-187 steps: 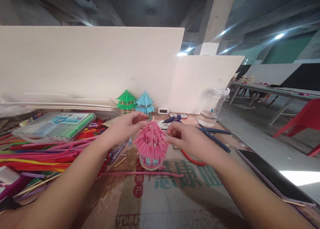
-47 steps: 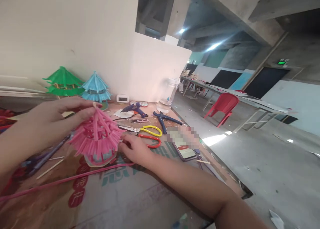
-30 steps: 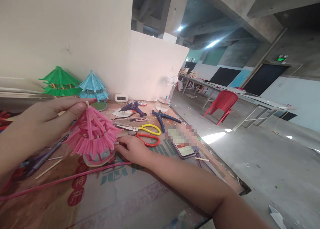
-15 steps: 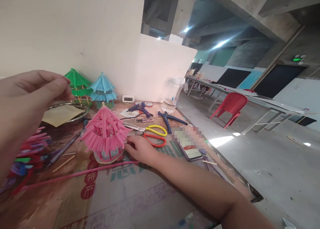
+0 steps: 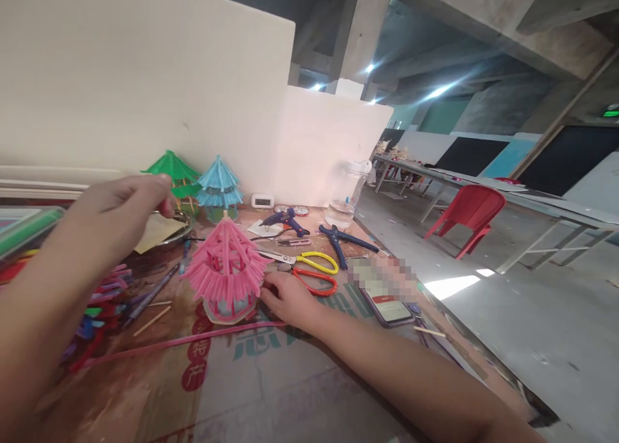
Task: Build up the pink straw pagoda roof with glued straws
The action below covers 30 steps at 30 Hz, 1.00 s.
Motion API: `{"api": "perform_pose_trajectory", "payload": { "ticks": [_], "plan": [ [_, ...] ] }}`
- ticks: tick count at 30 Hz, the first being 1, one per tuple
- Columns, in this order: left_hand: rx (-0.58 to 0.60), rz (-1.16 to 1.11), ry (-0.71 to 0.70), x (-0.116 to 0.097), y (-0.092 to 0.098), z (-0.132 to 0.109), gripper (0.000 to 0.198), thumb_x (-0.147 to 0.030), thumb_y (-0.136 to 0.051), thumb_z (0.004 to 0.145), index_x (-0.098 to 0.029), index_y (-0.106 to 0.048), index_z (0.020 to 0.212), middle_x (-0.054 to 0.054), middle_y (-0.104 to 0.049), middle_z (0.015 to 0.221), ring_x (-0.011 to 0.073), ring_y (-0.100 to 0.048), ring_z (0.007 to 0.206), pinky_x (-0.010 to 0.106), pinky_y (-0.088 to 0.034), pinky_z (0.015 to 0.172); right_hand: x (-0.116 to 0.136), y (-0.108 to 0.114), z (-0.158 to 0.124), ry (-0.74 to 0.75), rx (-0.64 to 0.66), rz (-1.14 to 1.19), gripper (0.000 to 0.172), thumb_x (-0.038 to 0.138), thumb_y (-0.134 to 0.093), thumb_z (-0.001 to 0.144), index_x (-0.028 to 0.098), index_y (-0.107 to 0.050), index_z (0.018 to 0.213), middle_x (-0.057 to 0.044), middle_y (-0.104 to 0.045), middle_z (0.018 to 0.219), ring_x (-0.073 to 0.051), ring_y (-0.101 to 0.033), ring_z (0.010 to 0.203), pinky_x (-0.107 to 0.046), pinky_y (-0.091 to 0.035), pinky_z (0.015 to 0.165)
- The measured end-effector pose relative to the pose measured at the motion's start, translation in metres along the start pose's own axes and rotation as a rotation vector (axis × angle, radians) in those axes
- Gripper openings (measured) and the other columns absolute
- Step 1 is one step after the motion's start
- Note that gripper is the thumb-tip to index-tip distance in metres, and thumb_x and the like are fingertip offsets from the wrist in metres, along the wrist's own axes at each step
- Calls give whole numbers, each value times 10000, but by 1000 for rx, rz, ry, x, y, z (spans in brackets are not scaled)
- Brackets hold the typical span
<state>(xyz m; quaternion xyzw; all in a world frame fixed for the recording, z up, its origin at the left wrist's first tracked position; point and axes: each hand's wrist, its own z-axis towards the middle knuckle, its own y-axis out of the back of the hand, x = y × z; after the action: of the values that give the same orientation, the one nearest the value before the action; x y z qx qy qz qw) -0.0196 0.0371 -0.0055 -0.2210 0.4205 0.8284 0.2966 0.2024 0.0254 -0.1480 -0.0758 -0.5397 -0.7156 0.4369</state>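
A pink model pavilion (image 5: 227, 262) made of fuzzy pipe cleaners, with a two-tier roof, stands upright on the cardboard-covered table. My right hand (image 5: 287, 298) rests at its lower right side, thumb and fingers curled against the base. To the left, my left hand (image 5: 133, 204) is raised above the table with its fingers pinched together; anything between them is too small or hidden to make out. A long pink pipe cleaner (image 5: 193, 340) lies in front of the pavilion. Scissors (image 5: 314, 265) with one yellow and one red handle lie just behind my right hand.
Behind stand a green pavilion (image 5: 169, 166) and a blue one (image 5: 218, 185). A glue gun (image 5: 287, 220), dark blue pliers (image 5: 345, 240), a water jug (image 5: 347, 198) and a phone (image 5: 387, 298) lie or stand rightward. Coloured pipe cleaners (image 5: 104, 301) are heaped at left, near a metal tray (image 5: 181, 227).
The view has swung a little left, bringing a green-edged box into sight. My left hand has come slightly lower and nearer the pink pavilion. My right hand stays at its base.
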Motion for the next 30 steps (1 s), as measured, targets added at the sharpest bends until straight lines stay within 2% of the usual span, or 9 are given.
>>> {"api": "perform_pose_trajectory", "payload": {
  "ticks": [4,7,14,18,22,26,28,30],
  "plan": [
    [99,-162,-54,6,1,6,347,-533,-581,678,-197,-606,759,6,-661,771,205,-596,779,319,-442,758,2,-2,-1,2,-22,22,174,91,-518,777,187,-516,632,24,-529,603,-117,-458,575,-217,-311,546],
    [97,-202,-26,10,1,8,344,-509,-652,635,-192,-603,760,13,-672,771,193,-600,755,328,-441,776,2,-4,-3,-1,-20,34,195,80,-503,769,190,-485,610,33,-492,579,-112,-432,555,-214,-292,526],
    [101,-280,-82,9,-4,-1,240,-406,-634,727,-200,-645,849,32,-727,839,203,-671,833,341,-482,848,3,-4,-3,-2,-2,51,200,69,-488,764,189,-464,606,41,-458,575,-106,-395,539,-210,-279,522],
    [170,-230,-70,3,-3,-6,329,-448,-569,776,-217,-673,987,21,-741,843,196,-676,799,288,-493,756,4,-3,-3,-2,6,52,199,56,-483,757,187,-467,608,35,-471,581,-109,-410,550,-211,-279,527],
    [148,-9,-36,-8,2,-7,299,-476,-542,771,-195,-646,769,-34,-661,673,140,-549,637,243,-374,616,5,-2,-3,-32,16,19,174,72,-503,768,182,-509,634,25,-508,608,-112,-436,577,-211,-288,535],
    [60,73,18,-14,2,-4,412,-544,-442,765,-194,-503,557,-26,-536,567,136,-460,588,252,-300,559,2,0,0,-44,30,-11,138,104,-526,788,181,-568,681,23,-543,624,-113,-450,581,-210,-306,545],
    [32,34,15,-15,-1,-1,374,-474,-387,770,-204,-424,514,-19,-474,524,138,-424,558,263,-288,542,1,0,1,-40,31,-18,127,113,-531,795,181,-596,709,18,-566,642,-116,-461,591,-211,-319,558],
    [43,-117,-5,-13,-5,1,202,-333,-377,695,-220,-383,528,-28,-407,485,136,-391,524,267,-288,528,1,1,2,-33,32,-21,122,118,-535,800,181,-619,737,12,-587,662,-120,-473,605,-212,-329,569]
  ]
}}
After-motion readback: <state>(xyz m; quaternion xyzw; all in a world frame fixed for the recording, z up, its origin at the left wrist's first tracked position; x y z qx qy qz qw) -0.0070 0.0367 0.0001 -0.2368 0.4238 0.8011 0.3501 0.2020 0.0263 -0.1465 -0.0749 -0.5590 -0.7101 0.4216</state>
